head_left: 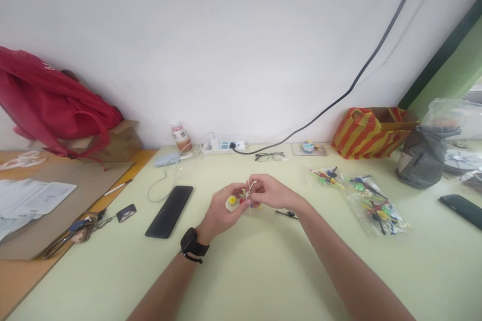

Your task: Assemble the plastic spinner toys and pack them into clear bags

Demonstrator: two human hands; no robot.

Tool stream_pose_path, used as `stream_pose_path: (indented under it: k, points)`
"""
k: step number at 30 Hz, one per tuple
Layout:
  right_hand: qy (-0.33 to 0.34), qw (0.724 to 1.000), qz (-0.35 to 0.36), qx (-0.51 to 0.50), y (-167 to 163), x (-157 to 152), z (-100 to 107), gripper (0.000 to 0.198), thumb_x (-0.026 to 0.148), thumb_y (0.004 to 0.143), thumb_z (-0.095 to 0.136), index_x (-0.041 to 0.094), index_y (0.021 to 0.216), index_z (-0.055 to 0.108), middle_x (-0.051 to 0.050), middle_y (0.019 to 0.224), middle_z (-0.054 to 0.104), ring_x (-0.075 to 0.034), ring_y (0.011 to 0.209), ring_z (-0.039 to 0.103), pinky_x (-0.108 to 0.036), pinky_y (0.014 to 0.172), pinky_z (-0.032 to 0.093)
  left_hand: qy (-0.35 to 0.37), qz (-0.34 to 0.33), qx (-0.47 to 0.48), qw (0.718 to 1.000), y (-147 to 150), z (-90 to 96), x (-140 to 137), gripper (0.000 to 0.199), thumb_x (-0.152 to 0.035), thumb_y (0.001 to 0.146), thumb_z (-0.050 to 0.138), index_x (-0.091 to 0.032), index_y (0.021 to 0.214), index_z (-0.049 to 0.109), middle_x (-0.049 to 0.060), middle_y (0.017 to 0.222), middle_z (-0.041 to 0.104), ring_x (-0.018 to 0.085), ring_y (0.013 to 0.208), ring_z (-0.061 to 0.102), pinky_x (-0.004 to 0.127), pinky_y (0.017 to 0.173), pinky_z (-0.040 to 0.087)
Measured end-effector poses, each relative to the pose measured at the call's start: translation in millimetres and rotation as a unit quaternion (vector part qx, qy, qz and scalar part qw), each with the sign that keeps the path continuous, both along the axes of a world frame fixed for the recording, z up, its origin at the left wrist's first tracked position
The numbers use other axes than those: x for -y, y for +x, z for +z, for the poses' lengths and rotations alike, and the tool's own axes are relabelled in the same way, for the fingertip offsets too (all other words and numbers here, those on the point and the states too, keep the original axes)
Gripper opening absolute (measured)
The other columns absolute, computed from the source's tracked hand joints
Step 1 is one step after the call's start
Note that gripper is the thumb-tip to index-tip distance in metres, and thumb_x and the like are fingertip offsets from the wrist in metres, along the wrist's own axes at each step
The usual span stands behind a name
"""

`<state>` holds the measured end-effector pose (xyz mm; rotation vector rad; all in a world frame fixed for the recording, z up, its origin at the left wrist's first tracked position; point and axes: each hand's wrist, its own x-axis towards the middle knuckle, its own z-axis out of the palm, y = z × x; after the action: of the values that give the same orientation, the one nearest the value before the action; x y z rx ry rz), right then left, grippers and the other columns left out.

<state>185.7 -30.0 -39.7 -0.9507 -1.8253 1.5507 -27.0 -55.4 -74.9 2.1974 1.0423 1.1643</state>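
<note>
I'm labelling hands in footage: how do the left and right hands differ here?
The left hand has a black watch at its wrist; the right hand has none. The left hand's fingers point rightward, the right hand's leftward. Both have fingertips closed on small coloured parts.

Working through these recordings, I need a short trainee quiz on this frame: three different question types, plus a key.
1. Open question: on which of the person's wrists is the black watch?
2. True or false: the left hand and the right hand are close together, with fingers around small coloured pieces.
3. Fill the gap: the thick black cable runs down across the wall to the white ____ on the table.

Key:
1. The left.
2. True.
3. Power strip.
</note>
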Motion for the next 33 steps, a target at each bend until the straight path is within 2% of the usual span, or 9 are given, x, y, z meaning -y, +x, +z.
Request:
stream_pose_path:
  k: [6,11,14,18,20,22,26,29,33]
  points:
    - [0.017,1.0,-0.02,0.006,-11,-1,-7,0.01,0.016,0.081,0.056,0.022,0.09,0.053,0.003,0.074,0.064,-0.013,0.067,0.06,-0.022,0.061,0.044,0.014,-0.017,-0.002,1.0,2,6.9,2,0.006,-0.026,0.095,0.066,-0.022,0.097,0.07,0.004,0.092,0.075,0.017,0.081,0.069,0.03,0.076,0.056]
    - [0.098,0.967,-0.115,0.205,-2,-8,-18,0.016,0.019,0.091,0.049,0.021,0.103,0.06,0.0,0.084,0.066,-0.015,0.073,0.058,-0.024,0.064,0.041,-0.032,-0.036,-0.054,0.997,-11,17.7,0,0.011,-0.027,0.09,0.071,-0.021,0.081,0.067,0.003,0.089,0.076,0.018,0.082,0.071,0.03,0.079,0.056]
    - [0.096,0.953,-0.125,0.261,6,-11,-28,0.015,0.024,0.091,0.057,0.019,0.104,0.062,-0.002,0.085,0.067,-0.017,0.071,0.057,-0.026,0.063,0.039,-0.075,-0.056,-0.136,0.986,-22,18.7,1,0.005,-0.027,0.085,0.076,-0.024,0.087,0.073,0.001,0.089,0.077,0.019,0.08,0.072,0.029,0.077,0.056]
    - [0.09,0.947,-0.092,0.294,19,-10,-30,0.025,0.031,0.095,0.059,0.018,0.116,0.062,-0.004,0.09,0.071,-0.017,0.073,0.062,-0.026,0.063,0.041,-0.087,-0.076,-0.203,0.972,-37,8.6,6,0.004,-0.025,0.088,0.072,-0.026,0.089,0.076,0.001,0.088,0.078,0.019,0.078,0.072,0.029,0.076,0.057]
    - [0.098,0.943,-0.086,0.305,31,-6,-24,0.024,0.033,0.093,0.062,0.02,0.113,0.064,-0.005,0.094,0.072,-0.018,0.079,0.064,-0.027,0.066,0.041,-0.054,-0.075,-0.195,0.976,-41,3.0,8,0.006,-0.026,0.091,0.07,-0.026,0.094,0.075,0.004,0.1,0.078,0.022,0.093,0.073,0.033,0.087,0.058]
    - [0.107,0.935,-0.079,0.328,45,1,-16,0.02,0.036,0.085,0.071,0.021,0.098,0.066,-0.006,0.096,0.071,-0.021,0.083,0.063,-0.028,0.066,0.04,-0.014,-0.045,-0.181,0.982,-39,-0.7,10,0.016,-0.03,0.093,0.07,-0.027,0.109,0.072,0.007,0.119,0.074,0.025,0.113,0.068,0.039,0.1,0.056]
    - [0.094,0.896,-0.05,0.432,71,26,-9,0.026,0.026,0.068,0.08,0.023,0.087,0.062,-0.004,0.094,0.067,-0.021,0.078,0.059,-0.028,0.059,0.033,0.025,-0.006,-0.224,0.974,-21,-9.2,11,0.057,-0.042,0.098,0.064,-0.027,0.151,0.049,0.012,0.158,0.05,0.032,0.148,0.043,0.051,0.121,0.041]
    - [0.088,0.901,-0.047,0.423,80,44,-12,0.018,0.012,0.071,0.067,0.023,0.081,0.057,-0.003,0.091,0.064,-0.019,0.076,0.057,-0.027,0.058,0.031,0.034,-0.015,-0.262,0.964,-13,-23.5,7,0.066,-0.043,0.104,0.053,-0.026,0.164,0.03,0.01,0.168,0.036,0.033,0.157,0.028,0.054,0.125,0.035]
    - [0.111,0.92,-0.071,0.368,84,52,-14,0.016,0.008,0.081,0.052,0.022,0.076,0.047,-0.002,0.084,0.062,-0.017,0.073,0.053,-0.028,0.06,0.032,0.036,0.018,-0.258,0.965,-17,-41.4,-3,0.059,-0.04,0.108,0.044,-0.024,0.164,0.031,0.009,0.167,0.037,0.032,0.158,0.027,0.055,0.127,0.033]
